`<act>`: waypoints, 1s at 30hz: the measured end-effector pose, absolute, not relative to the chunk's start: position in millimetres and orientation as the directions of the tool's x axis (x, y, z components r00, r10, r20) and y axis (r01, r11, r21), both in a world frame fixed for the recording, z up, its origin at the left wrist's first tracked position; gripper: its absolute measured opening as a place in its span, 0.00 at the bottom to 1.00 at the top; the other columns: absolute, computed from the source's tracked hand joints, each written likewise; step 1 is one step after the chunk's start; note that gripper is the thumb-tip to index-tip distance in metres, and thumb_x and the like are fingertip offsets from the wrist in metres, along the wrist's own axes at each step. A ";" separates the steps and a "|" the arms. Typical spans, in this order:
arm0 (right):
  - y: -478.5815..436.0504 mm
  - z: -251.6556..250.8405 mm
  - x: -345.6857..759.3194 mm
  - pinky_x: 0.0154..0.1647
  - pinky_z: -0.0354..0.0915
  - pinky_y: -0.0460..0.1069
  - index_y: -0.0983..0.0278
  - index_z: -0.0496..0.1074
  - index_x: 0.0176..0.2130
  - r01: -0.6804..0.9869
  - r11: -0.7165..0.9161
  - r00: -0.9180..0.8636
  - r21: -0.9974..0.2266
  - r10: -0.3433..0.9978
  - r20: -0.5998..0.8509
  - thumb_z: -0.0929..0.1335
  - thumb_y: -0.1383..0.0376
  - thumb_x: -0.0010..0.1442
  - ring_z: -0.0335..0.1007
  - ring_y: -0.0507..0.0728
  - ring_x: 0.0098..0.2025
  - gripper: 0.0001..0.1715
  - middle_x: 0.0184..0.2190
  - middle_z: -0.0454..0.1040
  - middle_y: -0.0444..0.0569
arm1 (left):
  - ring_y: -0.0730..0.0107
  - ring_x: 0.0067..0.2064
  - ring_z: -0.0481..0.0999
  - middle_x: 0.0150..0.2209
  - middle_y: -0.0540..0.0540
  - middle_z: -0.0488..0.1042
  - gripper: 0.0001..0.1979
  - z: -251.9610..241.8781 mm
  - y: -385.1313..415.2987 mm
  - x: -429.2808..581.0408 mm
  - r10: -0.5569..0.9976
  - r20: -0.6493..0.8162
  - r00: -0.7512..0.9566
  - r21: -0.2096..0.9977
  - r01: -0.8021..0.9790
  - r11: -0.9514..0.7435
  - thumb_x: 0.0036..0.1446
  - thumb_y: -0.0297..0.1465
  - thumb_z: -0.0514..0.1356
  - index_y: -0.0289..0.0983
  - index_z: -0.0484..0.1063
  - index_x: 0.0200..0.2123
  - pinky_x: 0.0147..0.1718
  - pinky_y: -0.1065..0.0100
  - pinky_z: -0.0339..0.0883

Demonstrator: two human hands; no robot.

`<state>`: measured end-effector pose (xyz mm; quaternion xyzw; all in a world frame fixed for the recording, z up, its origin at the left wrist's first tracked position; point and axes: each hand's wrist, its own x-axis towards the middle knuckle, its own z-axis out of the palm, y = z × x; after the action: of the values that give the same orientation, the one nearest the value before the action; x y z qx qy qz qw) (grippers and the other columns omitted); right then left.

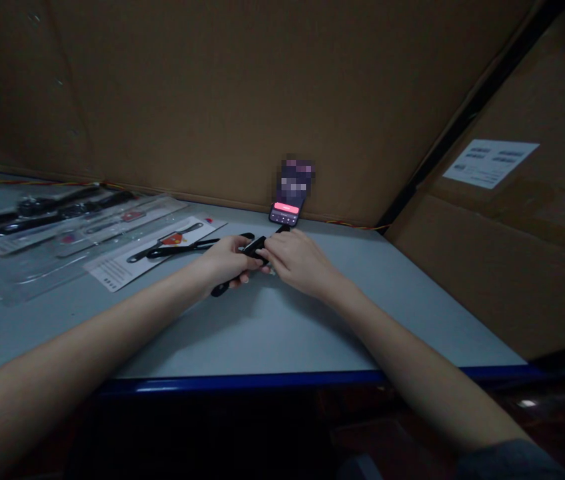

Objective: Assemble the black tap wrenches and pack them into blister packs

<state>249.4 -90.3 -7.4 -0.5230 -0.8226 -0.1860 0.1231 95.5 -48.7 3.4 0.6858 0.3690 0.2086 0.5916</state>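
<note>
My left hand (227, 261) and my right hand (295, 261) meet at the middle of a pale grey table (282, 333). Both hands grip a black strap (255, 249), possibly a watch band; one end sticks out below my left hand and another beyond my right fingers. A thin black cord or strap (182, 248) lies across a white printed card (127, 263) just left of my left hand, and its far end reaches behind that hand. The strap's middle is hidden by my fingers.
Several clear plastic packs (82, 230) holding black straps lie at the left. A phone (285, 213) with a lit screen leans against a brown cardboard wall (212, 87) straight ahead. Cardboard also stands at the right, with a white label (490, 163). The table's front edge has a blue trim (242, 382).
</note>
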 end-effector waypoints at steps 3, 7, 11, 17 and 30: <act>-89.6 -9.5 248.4 0.34 0.49 0.49 0.67 0.67 0.30 0.914 0.370 -0.405 0.167 0.810 0.424 0.56 0.65 0.64 0.62 0.55 0.33 0.17 0.30 0.71 0.52 | 0.84 0.11 0.54 0.15 0.54 0.66 0.05 0.5 -44.7 94.3 0.738 -0.142 0.660 0.976 0.220 -0.008 0.48 0.21 0.58 0.33 0.68 0.30 0.09 0.78 0.45; -93.2 -3.4 253.8 0.33 0.51 0.48 0.65 0.65 0.29 0.849 0.524 -0.510 0.060 0.787 0.347 0.57 0.64 0.64 0.60 0.53 0.31 0.15 0.28 0.69 0.48 | 0.86 0.12 0.54 0.23 0.48 0.74 0.08 5.8 -33.9 83.1 0.579 -0.212 0.787 0.972 0.231 0.041 0.43 0.22 0.63 0.33 0.71 0.31 0.09 0.78 0.43; -105.5 6.6 249.5 0.29 0.52 0.48 0.64 0.64 0.31 0.840 0.541 -0.515 -0.021 0.810 0.280 0.59 0.59 0.63 0.60 0.52 0.30 0.13 0.28 0.68 0.47 | 0.84 0.12 0.55 0.24 0.45 0.75 0.12 20.7 -29.5 69.0 0.456 -0.290 0.841 0.947 0.320 0.013 0.39 0.22 0.65 0.34 0.74 0.33 0.09 0.78 0.41; -118.2 3.8 229.8 0.33 0.54 0.49 0.66 0.65 0.35 0.795 0.604 -0.599 0.053 0.769 0.224 0.57 0.65 0.63 0.61 0.54 0.33 0.10 0.33 0.69 0.51 | 0.81 0.11 0.55 0.15 0.49 0.68 0.06 27.4 -27.9 60.0 0.351 -0.381 0.855 0.899 0.431 -0.077 0.42 0.24 0.65 0.35 0.75 0.28 0.08 0.78 0.45; -109.8 6.1 231.4 0.29 0.47 0.49 0.65 0.67 0.31 0.796 0.575 -0.605 0.189 0.760 0.238 0.59 0.65 0.63 0.61 0.53 0.30 0.12 0.29 0.70 0.48 | 0.84 0.13 0.56 0.21 0.49 0.72 0.08 25.4 -22.8 59.1 0.335 -0.408 0.849 0.882 0.461 -0.095 0.42 0.26 0.64 0.35 0.72 0.31 0.10 0.80 0.47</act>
<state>231.4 -109.8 6.1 -0.4396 -0.8850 -0.1392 0.0651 59.1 -22.8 25.4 0.7382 0.2697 -0.0510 0.6163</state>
